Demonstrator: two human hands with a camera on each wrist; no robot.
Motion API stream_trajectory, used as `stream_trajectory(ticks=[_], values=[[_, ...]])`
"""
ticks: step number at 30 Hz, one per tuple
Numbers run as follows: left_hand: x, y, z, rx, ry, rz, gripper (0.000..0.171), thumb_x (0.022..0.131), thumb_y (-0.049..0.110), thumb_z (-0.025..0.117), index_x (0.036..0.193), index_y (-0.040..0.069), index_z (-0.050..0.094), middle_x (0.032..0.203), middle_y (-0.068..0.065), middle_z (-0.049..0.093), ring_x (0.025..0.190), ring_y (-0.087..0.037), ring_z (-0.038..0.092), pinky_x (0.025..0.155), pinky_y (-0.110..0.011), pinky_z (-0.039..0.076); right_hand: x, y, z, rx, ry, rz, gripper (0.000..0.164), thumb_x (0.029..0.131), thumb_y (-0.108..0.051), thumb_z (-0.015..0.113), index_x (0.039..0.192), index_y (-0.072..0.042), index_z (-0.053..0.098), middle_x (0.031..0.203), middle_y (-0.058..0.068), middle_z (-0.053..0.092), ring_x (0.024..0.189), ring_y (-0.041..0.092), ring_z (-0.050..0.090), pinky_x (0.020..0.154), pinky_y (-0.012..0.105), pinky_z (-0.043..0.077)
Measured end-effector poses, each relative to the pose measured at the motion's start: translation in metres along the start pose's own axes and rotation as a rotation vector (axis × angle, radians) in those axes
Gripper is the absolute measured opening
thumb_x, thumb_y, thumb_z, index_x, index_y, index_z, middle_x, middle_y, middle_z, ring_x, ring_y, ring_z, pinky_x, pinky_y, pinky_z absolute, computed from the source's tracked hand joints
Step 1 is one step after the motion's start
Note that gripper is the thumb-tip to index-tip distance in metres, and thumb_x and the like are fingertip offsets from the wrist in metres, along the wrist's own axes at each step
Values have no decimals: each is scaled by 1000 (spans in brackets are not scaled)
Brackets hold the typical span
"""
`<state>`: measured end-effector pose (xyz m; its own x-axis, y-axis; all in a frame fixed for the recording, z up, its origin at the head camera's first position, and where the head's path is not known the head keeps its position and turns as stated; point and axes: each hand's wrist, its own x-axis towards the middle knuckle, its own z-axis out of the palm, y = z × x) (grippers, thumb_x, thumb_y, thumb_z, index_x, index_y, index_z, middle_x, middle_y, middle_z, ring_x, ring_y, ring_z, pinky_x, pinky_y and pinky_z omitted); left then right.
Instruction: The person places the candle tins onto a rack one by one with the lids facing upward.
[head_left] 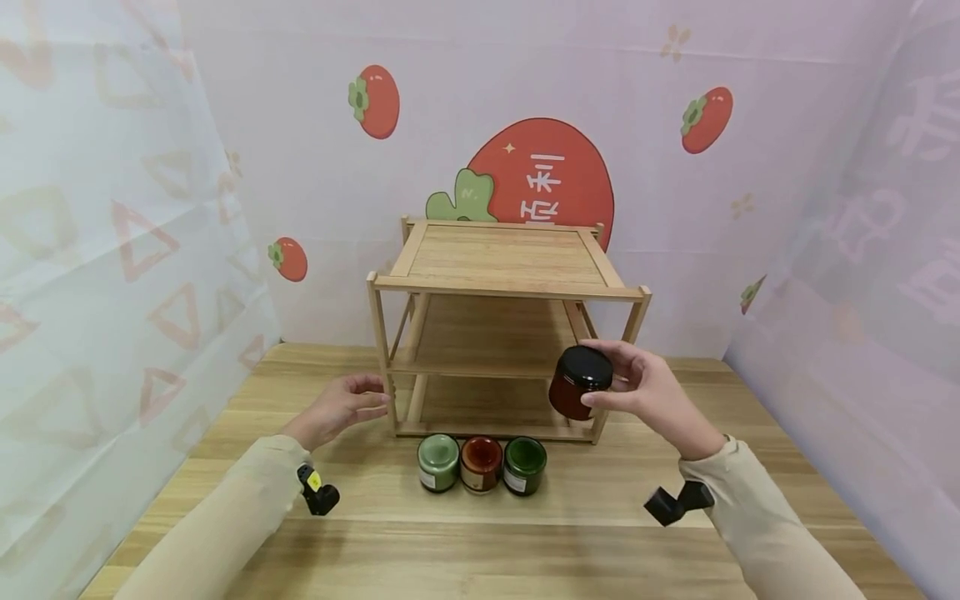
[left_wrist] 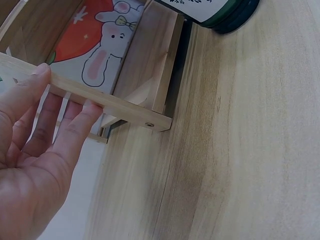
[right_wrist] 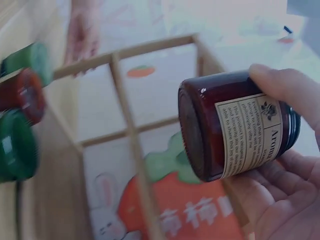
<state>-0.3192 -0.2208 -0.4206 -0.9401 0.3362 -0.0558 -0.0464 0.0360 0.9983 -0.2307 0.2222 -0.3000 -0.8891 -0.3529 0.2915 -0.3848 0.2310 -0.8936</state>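
My right hand (head_left: 628, 382) holds a dark red jar (head_left: 577, 383) with a black lid, tilted, in front of the right front post of a three-tier wooden shelf (head_left: 510, 283). In the right wrist view the jar (right_wrist: 235, 130) lies on its side in my palm, label showing, with fingers (right_wrist: 290, 87) curled over it. My left hand (head_left: 358, 403) is at the shelf's left front post (head_left: 384, 367). In the left wrist view its straight fingers (left_wrist: 75, 125) rest against that post (left_wrist: 115, 105).
Three jars stand in a row on the wooden table (head_left: 525, 542) before the shelf: light green (head_left: 438, 461), red-brown (head_left: 481, 462), dark green (head_left: 524, 465). All the shelf tiers hold nothing. Patterned cloth walls close in at the back and on both sides.
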Motion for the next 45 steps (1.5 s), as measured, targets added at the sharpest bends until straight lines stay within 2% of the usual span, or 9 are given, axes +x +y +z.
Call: stream_trajectory(ticks=[11,17,21,26,34,45], values=[[0,1,3,-11,-7,-1,44,94,-2,58,131,-13,38,111,-5,55,99,-12,63,97,-36,54,29,-65,1,-52,25,9,63,81,-13,79,137,-13,52,125,3,63,108,10,64,79,21,58],[0,3,1,-11,-23,15,38,94,-1,58,127,-12,41,107,-4,57,98,-12,62,98,-37,54,53,-96,10,-40,41,17,62,81,-13,79,137,-12,52,131,9,59,112,11,62,85,19,56],[0,3,1,-13,-33,23,37,94,1,58,126,-11,42,108,-4,57,98,-12,62,98,-37,54,69,-111,14,-38,67,-24,61,81,-15,80,136,-15,53,131,8,60,112,13,62,86,19,56],[0,3,1,-4,-25,17,38,95,0,57,127,-11,40,109,-5,54,97,-12,62,96,-34,55,90,-121,17,-4,84,-77,62,80,-14,80,136,-16,53,132,6,60,116,15,61,93,22,54],[-2,2,1,2,-22,14,38,95,0,57,126,-11,40,109,-5,53,98,-11,62,98,-36,54,122,-132,22,15,108,-89,62,79,-14,80,135,-15,54,127,7,62,113,16,61,102,32,50],[-2,5,1,-8,-30,15,34,95,0,57,124,-11,43,108,-5,57,98,-12,63,100,-39,53,163,-134,40,70,135,-106,61,78,-11,80,134,-14,56,121,7,62,107,19,60,97,32,51]])
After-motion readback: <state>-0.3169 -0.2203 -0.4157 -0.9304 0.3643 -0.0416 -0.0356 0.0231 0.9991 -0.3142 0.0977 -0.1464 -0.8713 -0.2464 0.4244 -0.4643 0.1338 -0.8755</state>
